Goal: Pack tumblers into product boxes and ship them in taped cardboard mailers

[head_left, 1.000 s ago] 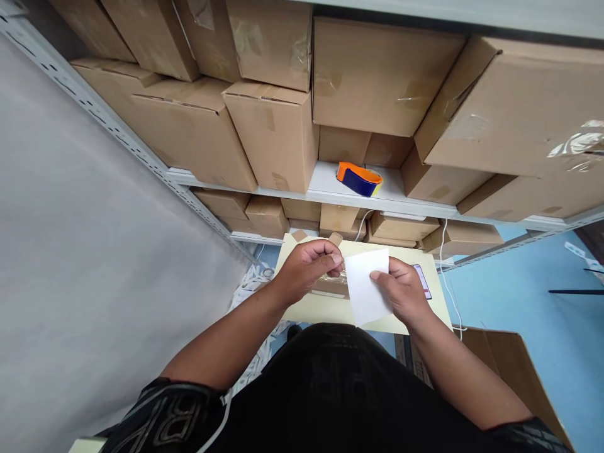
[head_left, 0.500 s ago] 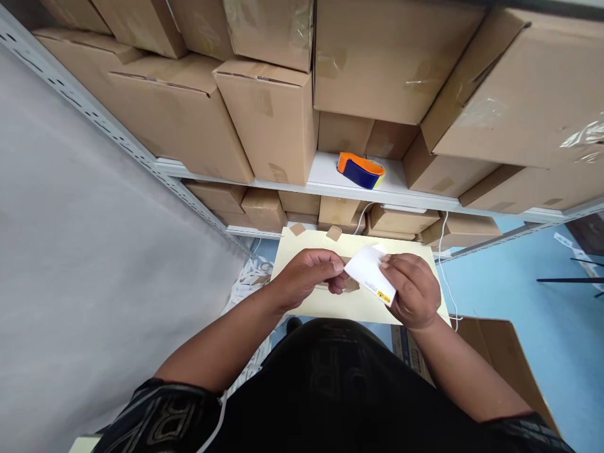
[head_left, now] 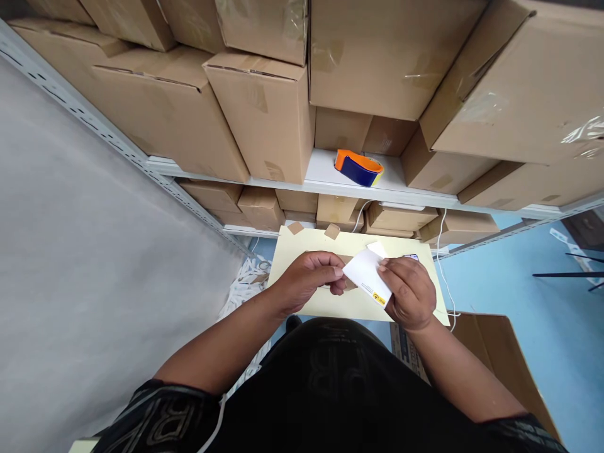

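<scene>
White rectangular paper sheet (head_left: 363, 270), held up over the middle of a pale yellow rectangular tabletop (head_left: 289, 248). On that tabletop, beneath the sheet, brown cardboard item (head_left: 350, 284), mostly hidden. Above the tabletop's right half, bare right hand (head_left: 410, 289), clamped on the sheet; above its left half, bare left hand (head_left: 318, 277), apparently pinched on the corner. Already bent over, with small yellow-and-black printed mark (head_left: 379, 298) showing; not yet let go or laid down.

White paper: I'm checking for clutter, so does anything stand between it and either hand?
Nothing visible does. The right hand grips the white paper by its right side, and the left hand is right at its left corner, though whether it pinches that corner is unclear.
</scene>
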`<state>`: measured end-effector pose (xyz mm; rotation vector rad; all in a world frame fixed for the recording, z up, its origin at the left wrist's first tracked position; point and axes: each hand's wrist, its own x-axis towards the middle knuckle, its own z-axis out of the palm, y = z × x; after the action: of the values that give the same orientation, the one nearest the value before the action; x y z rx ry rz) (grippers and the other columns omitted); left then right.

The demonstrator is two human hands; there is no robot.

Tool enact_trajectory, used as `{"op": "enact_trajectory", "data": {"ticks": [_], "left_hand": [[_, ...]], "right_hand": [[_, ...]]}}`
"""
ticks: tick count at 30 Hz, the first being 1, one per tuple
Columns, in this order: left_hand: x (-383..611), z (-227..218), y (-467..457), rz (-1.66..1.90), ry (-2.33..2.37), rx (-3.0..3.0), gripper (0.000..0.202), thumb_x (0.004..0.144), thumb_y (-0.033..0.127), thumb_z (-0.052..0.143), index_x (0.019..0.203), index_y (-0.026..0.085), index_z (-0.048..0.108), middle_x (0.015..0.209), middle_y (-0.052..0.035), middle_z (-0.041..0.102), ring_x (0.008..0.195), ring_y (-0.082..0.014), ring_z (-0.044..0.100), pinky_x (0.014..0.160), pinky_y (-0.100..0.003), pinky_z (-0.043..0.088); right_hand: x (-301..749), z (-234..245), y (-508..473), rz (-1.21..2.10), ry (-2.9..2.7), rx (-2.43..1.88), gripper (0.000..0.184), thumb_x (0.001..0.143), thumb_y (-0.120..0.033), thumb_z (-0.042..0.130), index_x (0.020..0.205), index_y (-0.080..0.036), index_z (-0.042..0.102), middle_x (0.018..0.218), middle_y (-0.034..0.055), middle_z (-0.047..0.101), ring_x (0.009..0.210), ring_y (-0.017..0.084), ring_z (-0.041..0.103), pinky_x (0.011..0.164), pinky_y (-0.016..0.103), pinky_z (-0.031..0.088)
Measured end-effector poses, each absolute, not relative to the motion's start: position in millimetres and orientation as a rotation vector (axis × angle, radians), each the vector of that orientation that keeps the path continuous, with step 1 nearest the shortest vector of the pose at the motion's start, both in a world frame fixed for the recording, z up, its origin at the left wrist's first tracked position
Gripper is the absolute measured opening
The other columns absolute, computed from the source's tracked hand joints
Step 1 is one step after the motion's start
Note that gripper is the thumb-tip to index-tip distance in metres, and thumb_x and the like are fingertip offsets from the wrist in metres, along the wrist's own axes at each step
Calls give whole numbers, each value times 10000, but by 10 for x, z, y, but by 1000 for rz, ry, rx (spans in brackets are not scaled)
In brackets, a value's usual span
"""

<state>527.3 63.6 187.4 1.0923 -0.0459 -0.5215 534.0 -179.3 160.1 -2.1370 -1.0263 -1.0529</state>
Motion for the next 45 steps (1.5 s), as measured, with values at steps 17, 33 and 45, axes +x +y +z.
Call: {"op": "enact_trajectory", "data": {"ticks": [17, 33, 45], "left_hand": [[5344, 1671, 518, -274, -51, 1241, 249, 868, 406, 735, 826, 166, 684, 709, -10, 652, 705, -141, 595, 751, -293, 492], [5300, 1339, 638, -81, -143, 1823, 107, 814, 215, 610, 722, 191, 659, 695, 18, 608, 662, -129, 523, 635, -241, 405], [4767, 547, 2210, -128, 465, 2113, 160, 691, 342, 549, 656, 196, 606, 604, 44, 537, 596, -128, 472, 591, -240, 346]], "right_hand": [[5263, 1335, -1662, -783, -1051, -2173, 467, 913, -144, 600, 1365, -263, 599, 1030, 99, 738, 963, 256, 712, 831, 449, 600], [5358, 1252, -1143, 26, -199, -1820, 231, 954, -372, 584, 835, -236, 728, 769, 4, 683, 721, 180, 605, 701, 311, 488], [5652, 1030, -1038, 53, 47, -1854, 196, 841, -343, 582, 721, -207, 656, 691, -18, 617, 695, 164, 557, 652, 275, 437]]}}
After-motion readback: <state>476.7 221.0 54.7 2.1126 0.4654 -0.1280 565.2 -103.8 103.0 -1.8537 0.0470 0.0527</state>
